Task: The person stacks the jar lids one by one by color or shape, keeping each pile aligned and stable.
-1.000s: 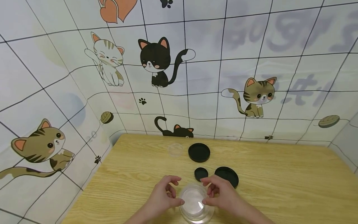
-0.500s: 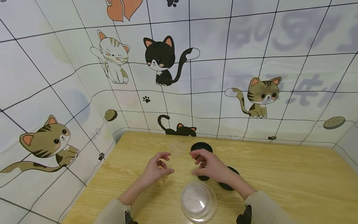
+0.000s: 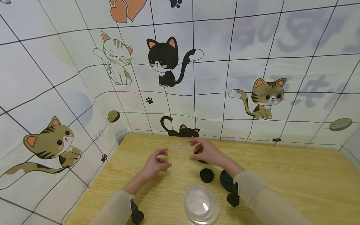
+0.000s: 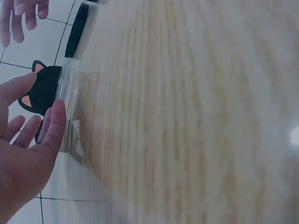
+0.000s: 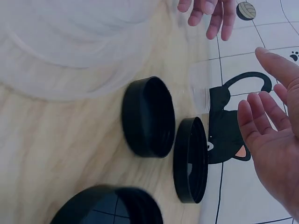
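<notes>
Both hands are raised over the back of the table, fingers loosely bent and holding nothing. Between them stands a small clear plastic jar (image 3: 181, 150), its ribbed wall visible in the left wrist view (image 4: 70, 93). My left hand (image 3: 154, 164) is left of the jar, apart from it. On its other side my right hand (image 3: 207, 151) hovers above a black lid (image 5: 190, 161), which it partly hides in the head view. Nearer the front, a nested stack of clear round containers (image 3: 200, 203) sits on the table.
A small black lid (image 3: 206, 175) lies behind the clear stack. Another, larger black lid (image 3: 226, 179) is to its right, partly covered by the right wrist camera (image 3: 233, 198). The wooden table (image 3: 295, 181) ends at a wall sheet printed with cats (image 3: 163, 59).
Both hands have left the clear container stack and moved away toward the back of the table, to either side of the small jar. The containers and lids have stayed in place.
</notes>
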### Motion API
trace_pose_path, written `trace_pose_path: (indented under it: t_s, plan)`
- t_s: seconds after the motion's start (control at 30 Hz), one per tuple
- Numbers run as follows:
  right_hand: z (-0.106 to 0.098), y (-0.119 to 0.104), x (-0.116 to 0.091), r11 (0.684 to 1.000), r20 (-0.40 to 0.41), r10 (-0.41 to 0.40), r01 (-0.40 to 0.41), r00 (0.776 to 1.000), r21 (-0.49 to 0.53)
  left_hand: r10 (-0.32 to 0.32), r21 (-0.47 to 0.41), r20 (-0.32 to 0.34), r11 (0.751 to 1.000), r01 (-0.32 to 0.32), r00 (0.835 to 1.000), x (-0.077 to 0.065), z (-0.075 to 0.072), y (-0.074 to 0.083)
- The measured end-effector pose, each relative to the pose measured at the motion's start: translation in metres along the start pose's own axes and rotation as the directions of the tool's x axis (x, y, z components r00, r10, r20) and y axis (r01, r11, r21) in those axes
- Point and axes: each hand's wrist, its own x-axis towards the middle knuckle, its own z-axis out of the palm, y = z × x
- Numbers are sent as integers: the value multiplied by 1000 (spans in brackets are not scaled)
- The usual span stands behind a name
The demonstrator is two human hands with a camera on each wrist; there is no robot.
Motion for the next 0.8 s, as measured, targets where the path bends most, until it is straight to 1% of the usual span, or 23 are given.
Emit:
trace_pose_path:
  t_s: [0.17,0.33,0.6,0.8]
  plan:
    - [3,-2,15,999,-20,27,-26,999,32,-2,14,-44,1000,2,999,9,-1,-3]
    - [7,3,26,995,-17,72,-70,997,67,-16,29,-82,999,19,997,19,0,-6]
    - [19,22,39,987,4,151,-151,988,49,-16,33,-110,999,19,994,35,4,-7]
    - [24,25,47,982,2,187,-187,982,23,-2,29,-132,1000,6,991,44,9,-10]
